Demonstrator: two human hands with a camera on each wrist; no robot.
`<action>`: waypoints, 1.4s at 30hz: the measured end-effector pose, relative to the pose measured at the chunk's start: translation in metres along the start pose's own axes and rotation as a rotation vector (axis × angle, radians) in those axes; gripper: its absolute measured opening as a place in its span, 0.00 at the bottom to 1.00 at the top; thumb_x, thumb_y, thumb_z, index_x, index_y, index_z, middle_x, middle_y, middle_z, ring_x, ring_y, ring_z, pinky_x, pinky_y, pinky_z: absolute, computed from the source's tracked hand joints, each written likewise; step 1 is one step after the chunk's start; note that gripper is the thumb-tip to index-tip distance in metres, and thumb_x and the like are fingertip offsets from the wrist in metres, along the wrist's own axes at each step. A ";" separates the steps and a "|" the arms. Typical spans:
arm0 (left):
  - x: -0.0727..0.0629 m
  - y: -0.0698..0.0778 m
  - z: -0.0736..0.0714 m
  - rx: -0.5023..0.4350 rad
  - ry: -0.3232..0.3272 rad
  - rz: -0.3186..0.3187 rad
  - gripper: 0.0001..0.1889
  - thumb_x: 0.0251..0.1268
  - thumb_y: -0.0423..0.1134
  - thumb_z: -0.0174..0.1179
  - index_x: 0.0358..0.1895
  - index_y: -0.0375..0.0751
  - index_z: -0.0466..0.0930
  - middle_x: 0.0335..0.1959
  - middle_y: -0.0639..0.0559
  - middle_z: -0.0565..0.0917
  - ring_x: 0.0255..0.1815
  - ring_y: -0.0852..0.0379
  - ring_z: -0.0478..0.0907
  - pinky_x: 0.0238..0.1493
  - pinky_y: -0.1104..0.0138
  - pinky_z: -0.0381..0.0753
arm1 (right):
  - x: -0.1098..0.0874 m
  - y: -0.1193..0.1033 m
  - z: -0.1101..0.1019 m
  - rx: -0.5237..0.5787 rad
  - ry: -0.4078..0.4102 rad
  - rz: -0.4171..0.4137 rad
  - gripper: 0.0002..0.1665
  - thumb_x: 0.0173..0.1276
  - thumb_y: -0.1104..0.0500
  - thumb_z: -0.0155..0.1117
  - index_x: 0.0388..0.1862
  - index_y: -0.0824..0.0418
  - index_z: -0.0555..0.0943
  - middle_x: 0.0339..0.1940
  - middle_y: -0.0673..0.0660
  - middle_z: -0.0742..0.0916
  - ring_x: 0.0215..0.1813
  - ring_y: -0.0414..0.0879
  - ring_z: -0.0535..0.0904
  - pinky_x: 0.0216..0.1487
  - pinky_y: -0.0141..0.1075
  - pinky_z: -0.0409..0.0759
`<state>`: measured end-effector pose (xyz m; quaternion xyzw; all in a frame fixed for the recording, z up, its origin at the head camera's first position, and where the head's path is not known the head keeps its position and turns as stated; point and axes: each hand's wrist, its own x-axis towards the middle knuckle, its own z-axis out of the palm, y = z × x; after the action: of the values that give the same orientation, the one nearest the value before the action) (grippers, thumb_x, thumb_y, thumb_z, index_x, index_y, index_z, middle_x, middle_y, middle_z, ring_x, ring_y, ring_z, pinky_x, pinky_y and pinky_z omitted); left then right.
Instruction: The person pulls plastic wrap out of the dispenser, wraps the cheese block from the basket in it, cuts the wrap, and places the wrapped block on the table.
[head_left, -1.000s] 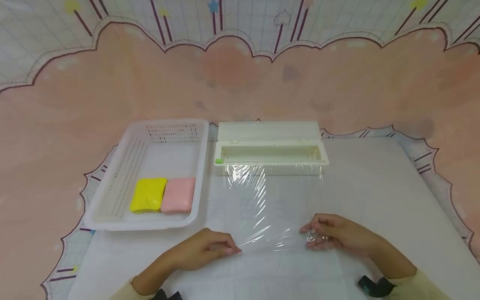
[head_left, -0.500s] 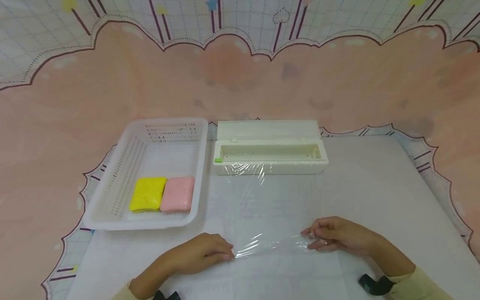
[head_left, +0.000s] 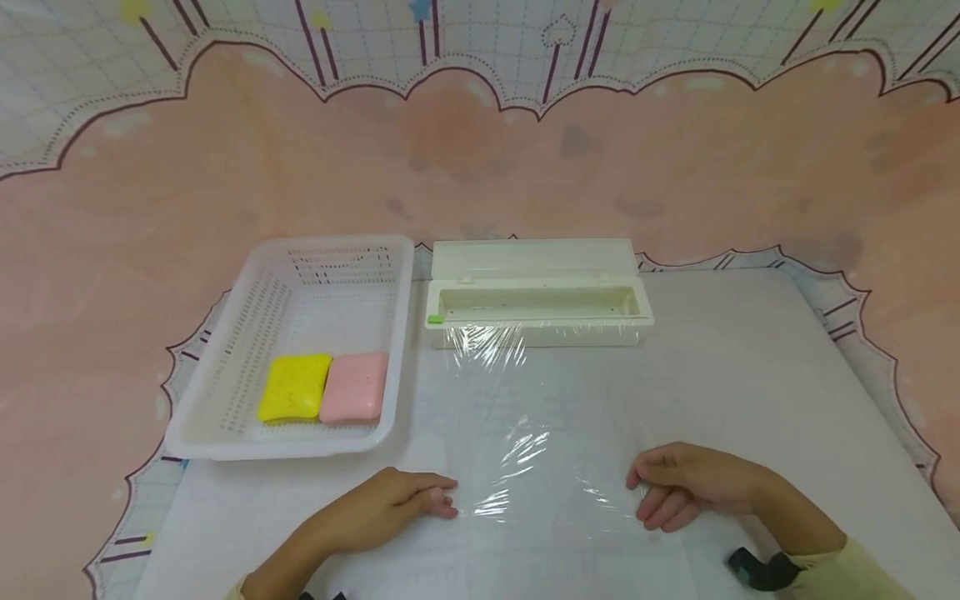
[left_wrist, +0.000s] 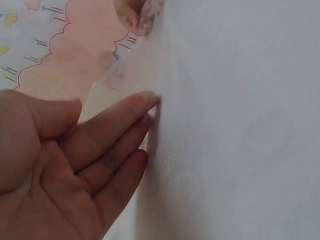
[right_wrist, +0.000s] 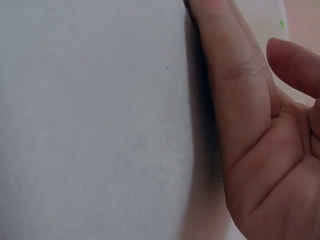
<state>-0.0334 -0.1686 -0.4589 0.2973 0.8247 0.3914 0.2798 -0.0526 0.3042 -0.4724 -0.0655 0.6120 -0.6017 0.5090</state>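
Cling film sheet [head_left: 540, 417] lies flat on white table [head_left: 750, 375], running from open film dispenser box [head_left: 536, 304] at far side to near edge between hands. Bare table right of film. Left hand [head_left: 390, 508] at film's near-left corner, fingers straight, fingertips [left_wrist: 147, 102] pressing down. Right hand [head_left: 690, 487] at near-right corner, fingers extended flat on surface. Perforated plastic basket [head_left: 225, 400] left, holding yellow sponge [head_left: 295, 387] beside pink sponge [head_left: 354, 387].
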 end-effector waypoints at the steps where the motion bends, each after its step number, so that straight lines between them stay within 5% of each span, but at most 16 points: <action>1: 0.000 0.000 -0.001 -0.028 0.009 -0.017 0.24 0.83 0.53 0.45 0.67 0.44 0.78 0.48 0.71 0.89 0.65 0.63 0.80 0.69 0.64 0.74 | -0.001 -0.001 0.000 -0.007 0.003 0.000 0.23 0.85 0.52 0.46 0.57 0.72 0.76 0.43 0.66 0.91 0.44 0.53 0.91 0.45 0.45 0.88; 5: 0.004 0.000 -0.002 -0.147 0.058 -0.037 0.21 0.83 0.50 0.48 0.65 0.42 0.78 0.48 0.60 0.90 0.55 0.60 0.85 0.60 0.66 0.80 | -0.005 -0.006 0.002 -0.092 0.070 -0.018 0.22 0.84 0.53 0.49 0.55 0.72 0.78 0.41 0.66 0.90 0.42 0.55 0.91 0.44 0.44 0.89; 8: 0.011 0.005 0.000 -0.087 0.158 -0.002 0.16 0.80 0.44 0.53 0.61 0.42 0.81 0.48 0.55 0.90 0.46 0.61 0.86 0.51 0.68 0.84 | -0.005 -0.012 0.006 -0.274 0.238 -0.087 0.18 0.81 0.52 0.55 0.52 0.67 0.81 0.38 0.61 0.89 0.39 0.49 0.89 0.41 0.38 0.88; 12: 0.022 0.017 0.005 0.321 0.296 0.067 0.16 0.74 0.42 0.62 0.60 0.48 0.83 0.58 0.55 0.85 0.58 0.57 0.80 0.60 0.60 0.81 | -0.001 -0.019 0.020 -0.686 0.551 -0.236 0.19 0.70 0.46 0.70 0.53 0.54 0.83 0.46 0.50 0.88 0.46 0.42 0.84 0.43 0.35 0.84; 15: 0.031 0.023 0.010 0.620 0.289 0.073 0.24 0.71 0.47 0.64 0.69 0.54 0.77 0.74 0.51 0.72 0.76 0.46 0.67 0.67 0.47 0.76 | 0.005 -0.017 0.030 -0.994 0.672 -0.308 0.34 0.59 0.39 0.77 0.61 0.49 0.82 0.62 0.48 0.84 0.65 0.48 0.78 0.58 0.46 0.82; 18: 0.037 0.026 0.014 0.733 0.203 0.023 0.31 0.72 0.53 0.61 0.76 0.60 0.68 0.84 0.51 0.56 0.83 0.39 0.52 0.69 0.36 0.68 | 0.011 -0.013 0.038 -1.198 0.664 -0.268 0.54 0.50 0.29 0.77 0.74 0.48 0.73 0.79 0.50 0.72 0.81 0.54 0.61 0.69 0.63 0.69; 21: 0.040 0.025 0.015 0.713 0.130 -0.038 0.33 0.75 0.55 0.57 0.80 0.59 0.61 0.85 0.50 0.51 0.84 0.37 0.46 0.69 0.28 0.60 | 0.014 -0.008 0.040 -1.305 0.616 -0.176 0.67 0.46 0.21 0.71 0.81 0.48 0.63 0.85 0.49 0.59 0.86 0.55 0.47 0.72 0.72 0.56; 26: 0.040 0.021 0.014 0.684 0.078 -0.089 0.37 0.74 0.57 0.58 0.81 0.55 0.57 0.85 0.47 0.50 0.84 0.38 0.47 0.70 0.26 0.55 | 0.013 -0.002 0.039 -1.362 0.560 -0.096 0.74 0.43 0.14 0.63 0.83 0.51 0.58 0.86 0.54 0.55 0.85 0.59 0.50 0.70 0.79 0.46; 35: 0.037 0.011 0.014 0.701 0.049 -0.095 0.41 0.71 0.63 0.57 0.82 0.58 0.53 0.86 0.49 0.46 0.85 0.39 0.44 0.74 0.29 0.49 | 0.014 -0.002 0.033 -1.385 0.523 -0.088 0.77 0.41 0.12 0.59 0.84 0.52 0.56 0.86 0.57 0.55 0.84 0.61 0.52 0.69 0.80 0.46; 42: 0.022 0.029 0.011 0.800 0.056 -0.106 0.39 0.67 0.61 0.62 0.79 0.56 0.63 0.84 0.51 0.56 0.83 0.41 0.53 0.72 0.36 0.64 | 0.014 0.000 0.032 -1.389 0.517 -0.077 0.78 0.39 0.11 0.59 0.84 0.51 0.55 0.86 0.57 0.55 0.84 0.62 0.51 0.69 0.81 0.45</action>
<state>-0.0329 -0.1329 -0.4463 0.3292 0.9334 0.0324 0.1393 -0.0369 0.2730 -0.4727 -0.2500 0.9492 -0.0898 0.1689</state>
